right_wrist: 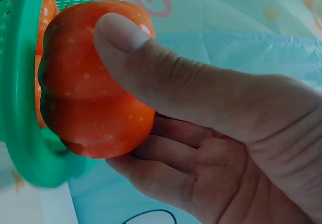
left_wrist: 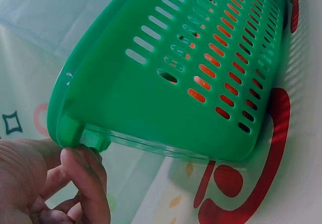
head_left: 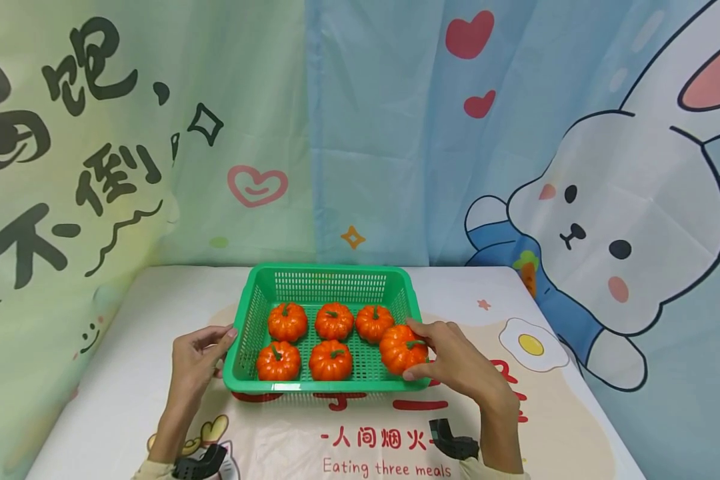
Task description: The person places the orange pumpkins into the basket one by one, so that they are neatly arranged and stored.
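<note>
A green plastic basket (head_left: 327, 387) with slotted walls stands on the table, several small orange pumpkins (head_left: 287, 322) in two rows inside it. My left hand (head_left: 197, 360) pinches the basket's left rim between thumb and fingers; the left wrist view shows the fingertips at the rim's corner (left_wrist: 70, 128). In my right hand (head_left: 456, 357) is another orange pumpkin (head_left: 401, 349), held between the thumb and the curled fingers. It overlaps the basket's front right corner in the head view. Up close in the right wrist view, the held pumpkin (right_wrist: 95, 83) appears beside the basket rim (right_wrist: 25, 83).
The table (head_left: 126, 373) bears a printed cloth with red lettering and a fried egg picture (head_left: 531, 343). Behind it hangs a curtain (head_left: 366, 133) with a cartoon rabbit. Dark straps (head_left: 456, 440) sit at both wrists.
</note>
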Demonstrator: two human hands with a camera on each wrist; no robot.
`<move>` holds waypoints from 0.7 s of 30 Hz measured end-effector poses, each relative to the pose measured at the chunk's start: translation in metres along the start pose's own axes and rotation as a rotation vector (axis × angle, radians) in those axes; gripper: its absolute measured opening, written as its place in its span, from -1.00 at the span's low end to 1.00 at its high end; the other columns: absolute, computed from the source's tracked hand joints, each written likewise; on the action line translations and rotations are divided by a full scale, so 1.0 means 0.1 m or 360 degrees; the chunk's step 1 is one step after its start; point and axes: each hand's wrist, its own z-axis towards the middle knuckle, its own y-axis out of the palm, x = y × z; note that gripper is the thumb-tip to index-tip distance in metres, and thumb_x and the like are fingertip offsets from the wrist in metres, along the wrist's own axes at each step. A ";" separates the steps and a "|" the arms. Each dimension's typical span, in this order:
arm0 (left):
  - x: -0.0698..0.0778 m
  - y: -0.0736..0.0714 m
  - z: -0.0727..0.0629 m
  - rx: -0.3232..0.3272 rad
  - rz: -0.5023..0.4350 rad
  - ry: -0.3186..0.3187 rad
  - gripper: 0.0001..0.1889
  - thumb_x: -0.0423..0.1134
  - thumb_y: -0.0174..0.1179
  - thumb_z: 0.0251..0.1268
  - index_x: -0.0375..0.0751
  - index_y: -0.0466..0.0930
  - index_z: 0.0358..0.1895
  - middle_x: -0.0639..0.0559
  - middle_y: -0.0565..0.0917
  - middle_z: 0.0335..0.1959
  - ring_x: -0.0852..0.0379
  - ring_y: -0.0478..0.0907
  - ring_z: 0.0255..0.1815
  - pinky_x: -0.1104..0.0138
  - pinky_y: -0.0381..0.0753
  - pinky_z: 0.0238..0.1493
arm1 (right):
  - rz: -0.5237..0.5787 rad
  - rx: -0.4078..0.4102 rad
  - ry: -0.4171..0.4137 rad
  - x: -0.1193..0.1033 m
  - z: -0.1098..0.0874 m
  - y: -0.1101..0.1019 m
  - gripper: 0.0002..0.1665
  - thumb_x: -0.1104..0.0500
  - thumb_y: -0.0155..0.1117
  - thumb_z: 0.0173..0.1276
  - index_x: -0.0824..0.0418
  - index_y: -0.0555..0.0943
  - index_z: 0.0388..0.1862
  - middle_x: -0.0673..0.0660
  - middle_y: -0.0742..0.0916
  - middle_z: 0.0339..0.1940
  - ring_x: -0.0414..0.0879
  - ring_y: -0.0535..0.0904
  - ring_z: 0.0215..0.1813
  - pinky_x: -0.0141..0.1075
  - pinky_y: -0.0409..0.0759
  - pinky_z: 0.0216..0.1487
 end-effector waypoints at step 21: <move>0.00 0.01 -0.01 0.0015 0.0013 -0.0001 -0.67 -0.23 0.39 0.56 -0.49 0.77 0.12 0.27 0.81 -0.40 0.31 0.62 -0.58 0.41 0.65 -0.69 | -0.0039 -0.0065 -0.0007 -0.02 0.34 0.31 -0.51 0.22 0.81 0.09 0.27 0.78 -0.03 0.05 0.71 -0.23 -0.05 0.54 -0.08 -0.28 0.61 -0.10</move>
